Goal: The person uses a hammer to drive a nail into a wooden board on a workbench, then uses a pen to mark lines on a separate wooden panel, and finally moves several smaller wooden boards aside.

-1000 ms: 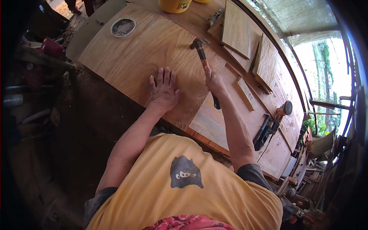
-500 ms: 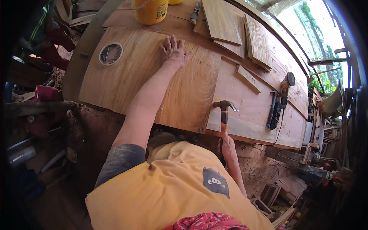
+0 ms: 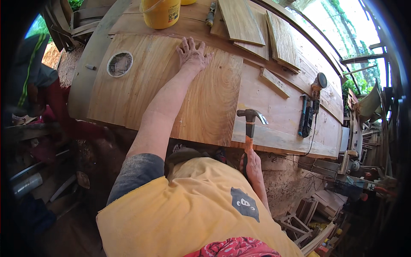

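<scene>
My left hand [image 3: 193, 55] lies flat with fingers spread on a wide wooden panel [image 3: 150, 94], near its far edge. In my right hand [image 3: 251, 163] is a claw hammer [image 3: 249, 128], gripped by its orange and black handle. The hammer's head is up, beside the panel's right end, with the claw pointing right. On the panel's left part sits a round white-rimmed container [image 3: 120, 64] with what look like nails inside.
A yellow bucket [image 3: 161, 13] stands beyond the panel. Loose boards [image 3: 242, 23] and a short wood strip [image 3: 275, 83] lie on the worktable [image 3: 291, 137]. An angle grinder [image 3: 317, 88] with a cord rests at the right. Another person [image 3: 36, 81] is at the far left.
My left hand stays on the panel. The hammer is still in my right hand, with little movement. The view has shifted slightly, and more of the other person shows at the left.
</scene>
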{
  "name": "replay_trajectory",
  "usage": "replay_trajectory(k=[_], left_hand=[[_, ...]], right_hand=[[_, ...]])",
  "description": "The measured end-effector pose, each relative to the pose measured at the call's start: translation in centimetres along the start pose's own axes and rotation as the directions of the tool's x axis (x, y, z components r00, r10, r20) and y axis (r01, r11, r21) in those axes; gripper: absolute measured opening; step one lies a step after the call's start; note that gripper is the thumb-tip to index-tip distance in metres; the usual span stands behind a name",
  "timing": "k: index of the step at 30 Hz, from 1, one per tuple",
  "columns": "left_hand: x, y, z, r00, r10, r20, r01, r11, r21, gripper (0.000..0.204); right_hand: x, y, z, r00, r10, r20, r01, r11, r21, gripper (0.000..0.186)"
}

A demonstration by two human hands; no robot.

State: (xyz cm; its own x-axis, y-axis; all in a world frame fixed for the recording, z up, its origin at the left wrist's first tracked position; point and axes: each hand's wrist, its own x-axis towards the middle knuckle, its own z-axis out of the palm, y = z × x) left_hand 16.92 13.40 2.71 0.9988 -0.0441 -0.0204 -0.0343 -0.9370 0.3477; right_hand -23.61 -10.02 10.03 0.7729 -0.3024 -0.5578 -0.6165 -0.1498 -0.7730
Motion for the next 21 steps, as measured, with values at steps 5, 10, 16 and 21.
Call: replay_trajectory(k=[5, 10, 16, 21], left_hand=[[0.9, 0.0, 0.0, 0.977, 0.205, 0.052, -0.205, 0.979, -0.001, 0.069], [0.6, 0.3, -0.7, 0.95, 0.293, 0.106, -0.296, 0.955, 0.014, 0.067], [-0.7, 1.0, 1.5, 0.982, 0.188, -0.004, -0.187, 0.982, 0.035, 0.064], [-7.3, 4.8, 2.5, 0.968, 0.244, 0.057, -0.248, 0.963, 0.1, 0.063]], right_hand=[[-1.2, 1.1, -0.3, 0.998, -0.023, -0.05, 0.023, 1.0, 0.011, 0.051], [-2.1, 0.1, 0.1, 0.994, -0.015, -0.111, 0.022, 0.998, 0.061, 0.05], [-2.4, 2.1, -1.5, 0.987, -0.061, -0.147, 0.079, 0.99, 0.118, 0.051], [-0.7, 3.1, -3.2, 0.99, -0.035, -0.134, 0.057, 0.984, 0.167, 0.052]])
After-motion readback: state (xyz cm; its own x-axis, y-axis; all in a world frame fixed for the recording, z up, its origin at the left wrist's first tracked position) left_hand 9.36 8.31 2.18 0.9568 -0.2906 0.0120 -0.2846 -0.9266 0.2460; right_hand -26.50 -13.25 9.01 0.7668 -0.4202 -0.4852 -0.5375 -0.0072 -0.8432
